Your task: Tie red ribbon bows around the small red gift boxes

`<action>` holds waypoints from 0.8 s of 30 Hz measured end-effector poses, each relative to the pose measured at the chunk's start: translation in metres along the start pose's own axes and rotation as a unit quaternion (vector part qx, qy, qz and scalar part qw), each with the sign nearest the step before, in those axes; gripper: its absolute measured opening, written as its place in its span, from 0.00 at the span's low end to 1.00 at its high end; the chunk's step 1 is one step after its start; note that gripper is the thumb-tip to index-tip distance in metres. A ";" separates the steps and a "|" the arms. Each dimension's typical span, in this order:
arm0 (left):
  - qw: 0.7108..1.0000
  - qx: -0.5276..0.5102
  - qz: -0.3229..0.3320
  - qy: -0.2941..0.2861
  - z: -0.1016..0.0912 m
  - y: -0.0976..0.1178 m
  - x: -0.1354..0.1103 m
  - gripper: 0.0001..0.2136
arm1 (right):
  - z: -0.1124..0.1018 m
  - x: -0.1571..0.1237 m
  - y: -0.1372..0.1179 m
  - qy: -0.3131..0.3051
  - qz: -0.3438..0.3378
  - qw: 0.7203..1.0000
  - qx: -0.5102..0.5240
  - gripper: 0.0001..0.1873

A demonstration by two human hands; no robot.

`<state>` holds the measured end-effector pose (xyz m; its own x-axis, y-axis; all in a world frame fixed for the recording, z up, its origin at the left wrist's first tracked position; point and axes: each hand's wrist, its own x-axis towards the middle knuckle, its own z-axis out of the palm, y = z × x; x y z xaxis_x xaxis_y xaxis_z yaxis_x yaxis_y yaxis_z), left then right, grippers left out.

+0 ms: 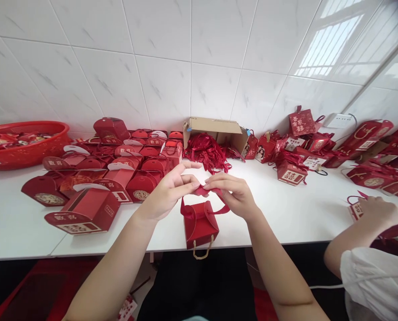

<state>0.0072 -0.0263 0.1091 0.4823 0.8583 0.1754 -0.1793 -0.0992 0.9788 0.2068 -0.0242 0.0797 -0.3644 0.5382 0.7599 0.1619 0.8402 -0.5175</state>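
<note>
A small red gift box [200, 225] stands at the table's front edge, with a beige rope handle [203, 255] hanging over its near side. Red ribbon [220, 210] rises from the box on both sides to my fingers above it. My left hand [172, 189] pinches the ribbon between thumb and fingers. Close beside it, my right hand [232, 191] grips the same ribbon, its fingertips nearly meeting the left ones. The exact shape of the ribbon between the fingertips is partly hidden.
Several red boxes [85, 209] crowd the left, beside a red basket [28, 156] of small packets. Behind my hands, a cardboard box [215, 126] spills red ribbons [207, 149]. More boxes [291, 174] stand right, where a co-worker's hand [382, 211] touches one.
</note>
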 end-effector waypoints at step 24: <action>0.959 0.203 0.180 0.083 0.014 -0.018 -0.020 0.34 | 0.011 -0.015 0.008 0.069 -0.007 0.997 -0.042 0.12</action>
<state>0.0131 -0.0485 0.0892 0.3030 0.7960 0.5239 0.0557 -0.5636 0.8242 0.2033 -0.0259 0.0596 -0.2391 0.5261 0.8161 0.2370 0.8467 -0.4764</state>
